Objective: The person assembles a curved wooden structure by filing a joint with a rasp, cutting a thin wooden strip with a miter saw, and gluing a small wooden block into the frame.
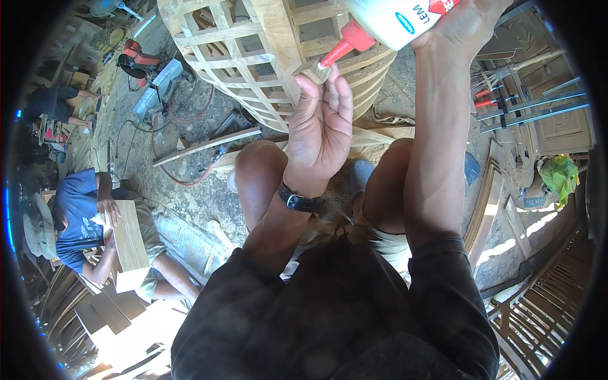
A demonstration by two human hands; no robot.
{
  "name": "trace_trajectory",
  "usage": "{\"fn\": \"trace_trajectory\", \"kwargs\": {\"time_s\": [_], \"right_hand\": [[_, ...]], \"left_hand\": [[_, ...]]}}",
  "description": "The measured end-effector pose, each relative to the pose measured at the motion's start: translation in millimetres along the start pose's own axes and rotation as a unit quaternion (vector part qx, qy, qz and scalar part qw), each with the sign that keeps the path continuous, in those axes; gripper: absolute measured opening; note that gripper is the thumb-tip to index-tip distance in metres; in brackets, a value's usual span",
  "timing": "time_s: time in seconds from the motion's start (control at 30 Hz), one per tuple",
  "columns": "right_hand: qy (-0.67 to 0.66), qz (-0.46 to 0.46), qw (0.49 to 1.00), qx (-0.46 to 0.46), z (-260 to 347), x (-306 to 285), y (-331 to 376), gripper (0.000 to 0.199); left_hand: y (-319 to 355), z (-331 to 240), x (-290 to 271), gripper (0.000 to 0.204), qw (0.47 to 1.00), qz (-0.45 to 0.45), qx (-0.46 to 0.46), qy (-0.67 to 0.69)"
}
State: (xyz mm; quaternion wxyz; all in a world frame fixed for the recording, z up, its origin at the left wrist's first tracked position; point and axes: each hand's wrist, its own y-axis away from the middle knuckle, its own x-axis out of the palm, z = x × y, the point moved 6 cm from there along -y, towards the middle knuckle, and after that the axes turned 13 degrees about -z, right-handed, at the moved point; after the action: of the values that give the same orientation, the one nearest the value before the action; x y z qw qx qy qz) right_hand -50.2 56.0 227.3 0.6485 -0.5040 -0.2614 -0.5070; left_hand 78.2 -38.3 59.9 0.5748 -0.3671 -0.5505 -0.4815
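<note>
My right hand (457, 28) grips a white glue bottle (387, 19) with a red cap and a long red nozzle (342, 49), tipped down to the left. The nozzle's tip meets a small wooden block (310, 71), and a bit of white glue shows there. My left hand (322, 130), palm up, pinches that block between thumb and fingertips. Right behind it stands a large curved wooden lattice frame (253, 60) of crossed slats. The bottle's top runs out of the picture.
Wood strips (206, 145) and a red hose (183, 182) lie on the dusty floor before my knees. Power tools (161, 85) rest at the far left. A co-worker (79, 206) at left holds a wooden board (132, 237). Bar clamps (538, 107) are at right.
</note>
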Motion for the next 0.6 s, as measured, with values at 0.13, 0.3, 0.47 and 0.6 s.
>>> {"fn": "trace_trajectory", "kwargs": {"time_s": [0.13,0.3,0.47,0.6], "right_hand": [[0.112,-0.028,0.991,-0.062,1,-4,-8,0.056],[0.127,-0.022,0.988,-0.084,5,1,1,0.056],[0.117,0.003,0.99,-0.083,4,7,3,0.054],[0.077,0.033,0.993,-0.086,13,8,3,0.053]], "left_hand": [[-1,1,0,0.042,1.0,0.003,-0.017,0.005],[-2,-1,1,0.04,1.0,0.01,-0.018,0.017],[-1,-5,0,0.037,1.0,0.005,0.005,0.006],[-2,-8,-1,0.035,1.0,0.012,0.004,-0.007]]}}
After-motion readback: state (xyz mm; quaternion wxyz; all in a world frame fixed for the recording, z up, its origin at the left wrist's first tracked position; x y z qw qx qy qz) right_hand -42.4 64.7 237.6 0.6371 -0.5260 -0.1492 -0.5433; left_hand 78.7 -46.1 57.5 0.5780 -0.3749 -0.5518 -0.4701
